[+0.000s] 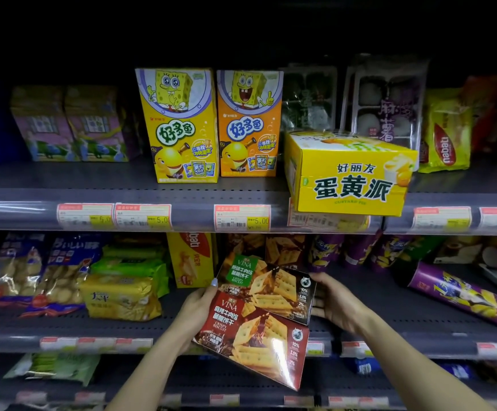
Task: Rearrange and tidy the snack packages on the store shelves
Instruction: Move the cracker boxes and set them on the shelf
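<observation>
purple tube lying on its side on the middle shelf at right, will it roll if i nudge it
Probably yes: the purple tube is a round canister on its side, so a sideways push would likely roll it. It lies slanted on the shelf toward the front edge, so it might travel forward. Its glossy printed wrap looks smooth, possibly slippery to grip.

Dim store aisle; grey perforated metal shelves (63, 176), price-label rails (182, 216)

Dim overall; top of frame black. Centre sharp, edges soft, dark. Wide-angle bend in grey metal shelf rail (182, 216). White glare on glossy red cracker box (256, 342) lower right corner.
</observation>
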Available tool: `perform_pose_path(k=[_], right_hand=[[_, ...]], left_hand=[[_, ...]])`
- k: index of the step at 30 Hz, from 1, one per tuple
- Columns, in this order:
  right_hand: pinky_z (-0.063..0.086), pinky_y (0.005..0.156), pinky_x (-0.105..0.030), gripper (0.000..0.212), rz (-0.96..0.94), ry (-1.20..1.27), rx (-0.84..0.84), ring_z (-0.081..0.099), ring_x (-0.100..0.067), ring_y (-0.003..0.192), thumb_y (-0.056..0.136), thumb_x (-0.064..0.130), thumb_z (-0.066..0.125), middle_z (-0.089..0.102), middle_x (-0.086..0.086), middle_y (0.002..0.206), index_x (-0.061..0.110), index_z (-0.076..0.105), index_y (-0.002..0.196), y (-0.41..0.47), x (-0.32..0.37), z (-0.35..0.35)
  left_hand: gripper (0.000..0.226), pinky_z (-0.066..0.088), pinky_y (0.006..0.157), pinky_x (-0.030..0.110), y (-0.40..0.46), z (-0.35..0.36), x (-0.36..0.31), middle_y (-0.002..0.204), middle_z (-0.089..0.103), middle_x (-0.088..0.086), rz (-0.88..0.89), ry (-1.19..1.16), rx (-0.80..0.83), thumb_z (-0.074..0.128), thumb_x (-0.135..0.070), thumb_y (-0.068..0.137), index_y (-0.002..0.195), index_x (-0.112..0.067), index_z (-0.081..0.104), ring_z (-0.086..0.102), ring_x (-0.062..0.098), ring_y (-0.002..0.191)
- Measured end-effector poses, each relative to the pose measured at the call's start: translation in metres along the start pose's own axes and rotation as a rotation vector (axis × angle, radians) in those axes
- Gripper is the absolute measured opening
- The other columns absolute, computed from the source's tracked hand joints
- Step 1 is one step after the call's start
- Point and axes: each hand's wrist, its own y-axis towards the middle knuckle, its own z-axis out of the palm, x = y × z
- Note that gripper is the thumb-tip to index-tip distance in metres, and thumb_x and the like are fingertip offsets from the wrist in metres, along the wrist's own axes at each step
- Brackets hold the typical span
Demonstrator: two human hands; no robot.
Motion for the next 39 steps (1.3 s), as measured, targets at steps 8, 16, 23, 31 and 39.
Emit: perform_pose_path(k=[8, 16, 23, 31, 39], right_hand=[[0.059, 0.073, -0.037, 0.045, -0.011, 0.02, 0.025, 0.068, -0.028, 0.083, 0.072, 0.036, 0.068, 0.07, -0.018, 0.098, 0.005, 0.066, 0.104, 0.004, 0.0, -0.004], [0.058, 0.072, -0.035, 0.049, -0.053, 0.031, 0.046, 0.07, -0.028, 0.087, 0.075, 0.039, 0.067, 0.071, -0.018, 0.102, 0.006, 0.064, 0.111, 0.0, 0.006, 0.001], [0.055, 0.067, -0.028, 0.058, -0.082, 0.008, 0.024, 0.071, -0.02, 0.088, 0.082, 0.063, 0.054, 0.072, -0.01, 0.108, 0.021, 0.065, 0.12, -0.014, 0.014, 0.014], [0.053, 0.09, -0.051, 0.078, -0.08, 0.091, 0.01, 0.063, -0.037, 0.111, 0.073, 0.052, 0.075, 0.065, -0.019, 0.122, 0.015, 0.045, 0.134, -0.04, -0.014, 0.011], [0.057, 0.082, -0.042, 0.089, -0.146, 0.211, -0.153, 0.069, -0.028, 0.102, 0.055, 0.023, 0.091, 0.07, -0.017, 0.11, 0.008, 0.043, 0.127, -0.05, -0.023, 0.015]], left_hand=[[0.044, 0.056, 0.061, 0.031, 0.001, -0.001, -0.004, 0.088, 0.075, 0.012, -0.063, -0.109, 0.031, 0.056, -0.052, 0.089, 0.107, -0.013, 0.061, 0.073, 0.027, 0.078], [0.039, 0.056, 0.064, 0.034, 0.002, 0.002, -0.003, 0.09, 0.076, 0.01, -0.033, -0.198, 0.014, 0.06, -0.051, 0.085, 0.109, -0.02, 0.057, 0.073, 0.028, 0.081], [0.033, 0.056, 0.052, 0.031, 0.001, 0.013, 0.002, 0.086, 0.075, 0.012, 0.008, -0.37, -0.094, 0.061, -0.046, 0.087, 0.105, -0.018, 0.06, 0.073, 0.029, 0.074], [0.038, 0.059, 0.07, 0.046, 0.001, 0.04, 0.013, 0.084, 0.075, 0.01, 0.013, -0.5, -0.21, 0.063, -0.052, 0.081, 0.103, -0.021, 0.062, 0.073, 0.032, 0.078], [0.039, 0.058, 0.068, 0.042, -0.003, 0.078, 0.007, 0.097, 0.073, 0.011, 0.004, -0.627, -0.258, 0.06, -0.052, 0.085, 0.111, -0.023, 0.058, 0.071, 0.03, 0.085]])
